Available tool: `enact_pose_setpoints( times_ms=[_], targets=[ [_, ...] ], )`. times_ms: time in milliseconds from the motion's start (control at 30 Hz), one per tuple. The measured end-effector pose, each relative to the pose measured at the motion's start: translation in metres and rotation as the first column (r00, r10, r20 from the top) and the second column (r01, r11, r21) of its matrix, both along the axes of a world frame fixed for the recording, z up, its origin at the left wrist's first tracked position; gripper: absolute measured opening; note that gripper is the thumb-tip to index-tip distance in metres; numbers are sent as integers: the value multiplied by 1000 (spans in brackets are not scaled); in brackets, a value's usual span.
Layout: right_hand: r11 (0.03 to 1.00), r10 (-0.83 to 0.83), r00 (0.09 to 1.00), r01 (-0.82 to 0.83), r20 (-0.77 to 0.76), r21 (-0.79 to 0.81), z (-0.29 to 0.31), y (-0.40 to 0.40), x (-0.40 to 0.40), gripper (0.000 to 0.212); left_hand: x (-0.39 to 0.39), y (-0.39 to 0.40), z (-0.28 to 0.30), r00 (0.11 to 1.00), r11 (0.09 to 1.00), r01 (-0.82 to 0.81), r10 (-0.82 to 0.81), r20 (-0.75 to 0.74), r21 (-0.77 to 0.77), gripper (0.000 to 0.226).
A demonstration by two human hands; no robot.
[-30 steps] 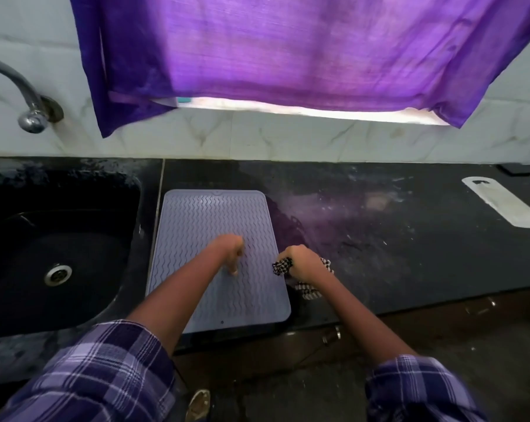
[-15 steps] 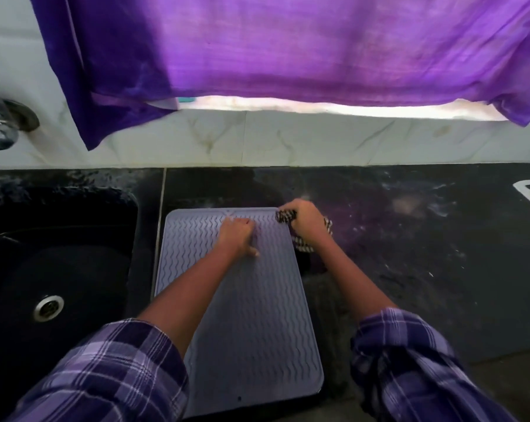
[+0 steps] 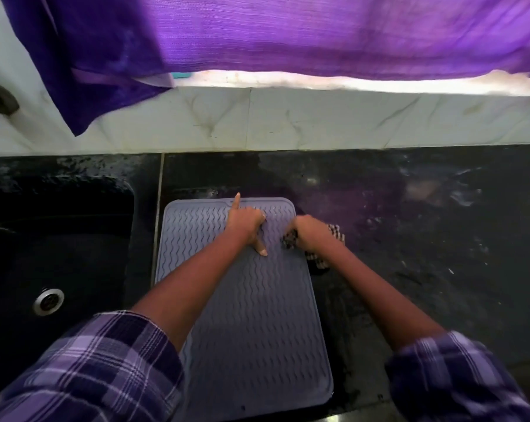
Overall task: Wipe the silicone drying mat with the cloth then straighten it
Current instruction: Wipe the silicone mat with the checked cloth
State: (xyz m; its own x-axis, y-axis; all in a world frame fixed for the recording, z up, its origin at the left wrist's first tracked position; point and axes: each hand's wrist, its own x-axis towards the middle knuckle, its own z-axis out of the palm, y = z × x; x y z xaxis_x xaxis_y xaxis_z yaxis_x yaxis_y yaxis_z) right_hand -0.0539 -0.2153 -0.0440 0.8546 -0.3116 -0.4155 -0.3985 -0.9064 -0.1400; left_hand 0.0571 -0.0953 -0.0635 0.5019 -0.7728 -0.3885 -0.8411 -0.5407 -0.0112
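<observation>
At frame centre, the left hand [image 3: 246, 222] pressed the grey mat [image 3: 251, 315] with index finger extended, while the right hand [image 3: 311, 233] gripped the checked cloth [image 3: 333, 236] at the mat's right edge.

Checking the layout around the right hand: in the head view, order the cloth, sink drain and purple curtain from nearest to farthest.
1. Cloth: gripped in the right hand.
2. Purple curtain: hanging above, behind.
3. Sink drain: far left.

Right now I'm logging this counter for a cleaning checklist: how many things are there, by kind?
Silicone drying mat: 1
Checkered cloth, bunched in the right hand: 1
Sink: 1
Drain: 1
Purple curtain: 1
Hands, with the left hand resting on the mat: 2
Total: 7
</observation>
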Motion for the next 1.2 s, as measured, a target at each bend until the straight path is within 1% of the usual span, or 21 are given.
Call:
enact_pose_setpoints(
  times_ms=[67, 133, 167, 200, 267, 300, 333, 367, 433, 500, 533, 600, 700, 733, 767, 800, 900, 933, 1033, 1133, 1200],
  targets=[
    [998, 67, 993, -68, -100, -10, 5, 5, -12, 34, -3, -3, 2, 1000, 1000, 16, -16, -2, -22, 85],
    [993, 116, 969, -111, -218, 38, 14, -1, -3, 35, -3, -2, 2, 1000, 999, 10, -11, -22, -31, 86],
    [990, 138, 964, -129, -226, 56, 18, -5, 6, 35, -2, -1, 1, 1000, 999, 9, -10, -21, -32, 86],
    [990, 141, 975, -134, -172, 52, 22, -10, 16, 35, -3, -1, 0, 1000, 999, 13, -13, -11, -34, 85],
    [997, 66, 996, -68, 62, 22, 27, -18, 41, 37, -3, -2, 0, 1000, 999, 11, -11, -3, -38, 82],
    [1000, 31, 986, -30, 161, -7, 25, -19, 51, 39, -4, -2, 1, 1000, 1000, 6, -6, -10, -21, 82],
    [999, 11, 978, -3, 208, -41, 21, -17, 60, 38, -4, -2, 1, 1000, 1000, -1, 1, -10, -3, 83],
    [998, -9, 978, 23, 209, -65, 15, -11, 65, 37, -3, -3, 0, 1000, 1000, -8, 8, -3, 8, 85],
    [995, -28, 982, 46, 186, -92, 2, -3, 67, 35, -4, -4, 0, 1000, 1000, -17, 16, 10, 16, 87],
    [992, 10, 985, 11, 170, -127, -3, 0, 55, 33, -4, -4, 0, 1000, 1000, -19, 19, 11, 18, 86],
    [993, 26, 988, -8, 151, -116, -6, 0, 44, 32, -4, -5, -1, 1000, 1000, -18, 18, 9, 14, 84],
    [998, 40, 996, -36, 80, -56, -9, 4, 19, 34, -4, -6, 2, 1000, 1000, -18, 18, 6, 8, 80],
    [989, 145, 978, -146, -148, 6, -1, 13, 4, 36, -3, -4, 3, 1000, 1000, -25, 25, 1, 19, 79],
    [987, 158, 967, -151, -200, 46, 5, 11, 7, 36, -4, -4, 2, 1000, 1000, -22, 22, 2, 18, 79],
    [988, 149, 964, -134, -221, 82, 12, 6, 12, 35, -5, -5, 1, 1000, 1000, -20, 20, 4, 7, 79],
    [989, 130, 973, -113, -190, 98, 18, 0, 20, 35, -4, -6, 0, 1000, 1000, -24, 24, 3, -8, 79],
    [999, 28, 995, -30, 94, 26, 27, -13, 46, 39, -2, -4, -5, 1000, 999, -29, 29, -6, -20, 83],
    [1000, -1, 989, 3, 146, -15, 24, -13, 51, 41, -2, -3, -6, 1000, 1000, -25, 25, -4, -18, 85],
    [989, -6, 988, 28, 153, -144, 8, -2, 58, 36, -2, -3, -5, 1000, 999, -28, 28, -2, -19, 88],
    [963, 64, 992, -33, 107, -269, 0, 10, 47, 32, -3, -3, -5, 1000, 1000, -26, 26, -4, 0, 90],
    [966, 68, 997, -56, 39, -254, -2, 15, 31, 31, -3, -4, -4, 999, 999, -32, 32, -2, -4, 89]
  ],
)
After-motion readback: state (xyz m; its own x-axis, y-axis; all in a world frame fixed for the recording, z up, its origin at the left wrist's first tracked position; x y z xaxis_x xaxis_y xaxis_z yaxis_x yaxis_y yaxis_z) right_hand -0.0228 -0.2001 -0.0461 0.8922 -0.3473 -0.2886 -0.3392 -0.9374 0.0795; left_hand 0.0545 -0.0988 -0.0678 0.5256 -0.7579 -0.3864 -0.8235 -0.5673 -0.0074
